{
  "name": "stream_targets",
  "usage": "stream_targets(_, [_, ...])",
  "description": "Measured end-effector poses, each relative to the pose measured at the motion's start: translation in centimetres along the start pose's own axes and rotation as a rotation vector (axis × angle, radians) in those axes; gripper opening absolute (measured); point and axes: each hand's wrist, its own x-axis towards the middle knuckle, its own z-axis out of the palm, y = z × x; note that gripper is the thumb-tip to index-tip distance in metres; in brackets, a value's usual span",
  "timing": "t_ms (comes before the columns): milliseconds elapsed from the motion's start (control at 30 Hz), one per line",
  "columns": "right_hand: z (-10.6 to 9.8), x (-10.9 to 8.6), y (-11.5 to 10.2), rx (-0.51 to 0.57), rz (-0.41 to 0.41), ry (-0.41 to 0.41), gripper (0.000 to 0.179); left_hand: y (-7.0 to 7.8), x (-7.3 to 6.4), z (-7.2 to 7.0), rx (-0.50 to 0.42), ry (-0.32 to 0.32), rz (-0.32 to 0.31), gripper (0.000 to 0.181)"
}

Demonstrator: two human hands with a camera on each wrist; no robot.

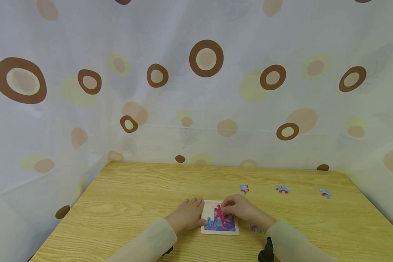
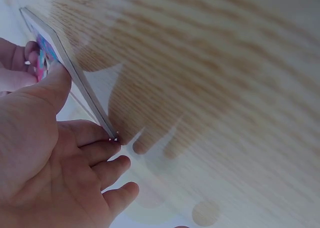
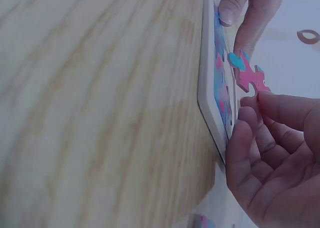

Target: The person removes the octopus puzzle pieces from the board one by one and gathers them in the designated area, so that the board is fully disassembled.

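Note:
A small jigsaw tray (image 1: 220,233) with a pale frame lies on the table, its lower part filled with blue, purple and pink pieces. My left hand (image 1: 187,214) rests at the tray's left edge, thumb over the frame and fingers extended; the left wrist view shows fingertips beside the rim (image 2: 92,100). Between thumb and fingertips my right hand (image 1: 241,208) pinches a pink and blue puzzle piece (image 3: 248,77). In the right wrist view that piece is tilted up, apart from the tray surface. The upper left of the tray shows bare pale backing (image 1: 208,210).
Several loose puzzle pieces lie on the wooden table (image 1: 144,189): one behind the tray (image 1: 244,188), others farther right (image 1: 283,189) (image 1: 325,193). Another piece (image 1: 256,227) sits beneath the right forearm. A patterned curtain (image 1: 196,102) surrounds the table's back and sides.

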Motion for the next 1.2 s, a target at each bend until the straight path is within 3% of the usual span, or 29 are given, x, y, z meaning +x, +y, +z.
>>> stream_targets(133, [-0.9,-0.3,0.7,0.093,-0.016,0.007,0.012,0.0,-0.1,-0.1,0.012,-0.005,0.005,0.072])
stream_targets(267, [-3.1,-1.3,2.0,0.135,-0.056,0.025,0.016,-0.1,0.0,-0.1,0.016,-0.015,0.012,0.072])
stream_targets(500, [-8.5,-4.5,4.7,0.056,0.024,0.104,0.023,-0.1,0.0,-0.2,-0.007,-0.019,0.006,0.072])
stream_targets(700, [-12.0,-7.7,7.4,-0.008,0.079,0.102,0.023,-0.1,0.0,-0.1,-0.005,-0.029,0.007,0.071])
stream_targets(967, [-14.1,-10.9,9.6,-0.009,0.102,0.022,0.026,-0.2,0.2,0.3,0.006,-0.026,0.010,0.072])
stream_targets(1200, [-15.0,-12.3,10.6,-0.063,0.098,0.033,0.024,-0.2,0.2,0.1,0.011,-0.031,0.011,0.072])
